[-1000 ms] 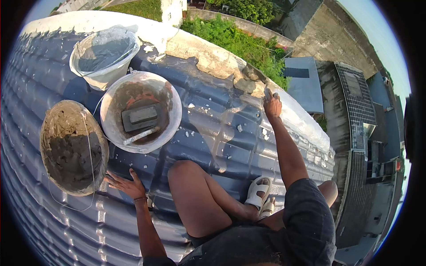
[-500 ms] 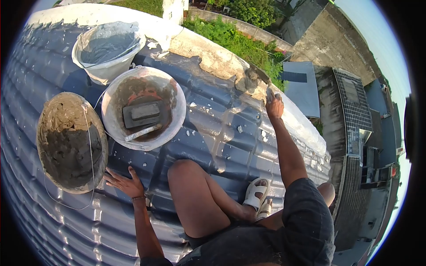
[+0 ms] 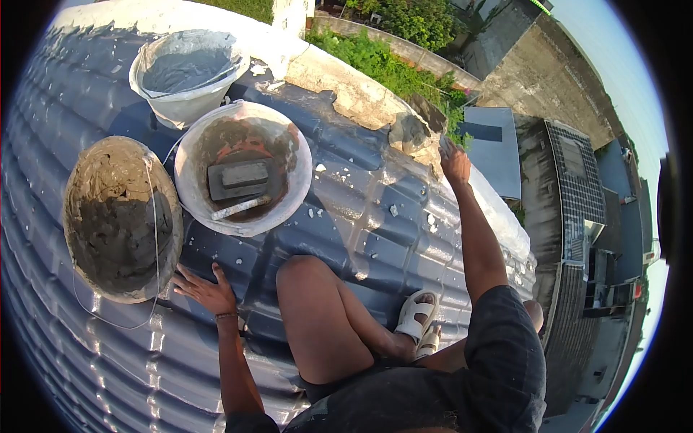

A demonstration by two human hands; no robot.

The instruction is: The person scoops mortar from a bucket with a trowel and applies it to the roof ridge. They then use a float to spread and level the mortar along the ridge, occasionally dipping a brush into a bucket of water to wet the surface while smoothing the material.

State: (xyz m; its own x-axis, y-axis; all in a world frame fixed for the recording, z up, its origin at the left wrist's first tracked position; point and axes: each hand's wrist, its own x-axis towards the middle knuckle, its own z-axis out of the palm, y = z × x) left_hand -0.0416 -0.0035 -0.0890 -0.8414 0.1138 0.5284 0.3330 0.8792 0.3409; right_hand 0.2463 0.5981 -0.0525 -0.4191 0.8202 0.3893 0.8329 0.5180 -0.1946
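Note:
Outstretched at the ridge, my right hand [image 3: 455, 167] is closed around what looks like a small trowel [image 3: 445, 146], its blade grey and partly hidden by my fingers. Wet grey mortar [image 3: 410, 134] clings to the broken ridge edge just left of it. My left hand [image 3: 208, 292] rests with fingers spread on the blue roof tiles [image 3: 253, 317], holding nothing. Beside its fingertips stands a bucket of mortar [image 3: 121, 224] with a wire handle. Farther up, a white bucket [image 3: 307, 173] contains a rectangular float [image 3: 242, 177] and a mortar-smeared, stick-like handle [image 3: 242, 208].
Another pale bucket [image 3: 180, 108] with grey residue stands behind, against the whitewashed ridge [image 3: 289, 58]. White crumbs lie scattered over the corrugated tiles. Past the ridge the roof drops toward greenery [image 3: 361, 58] and neighbouring roofs [image 3: 567, 180]. My sandalled foot [image 3: 417, 317] is braced on the tiles.
The view has shifted slightly, so the buckets appear higher and farther right. My right hand has moved a little along the ridge edge. My left hand stays on the tiles.

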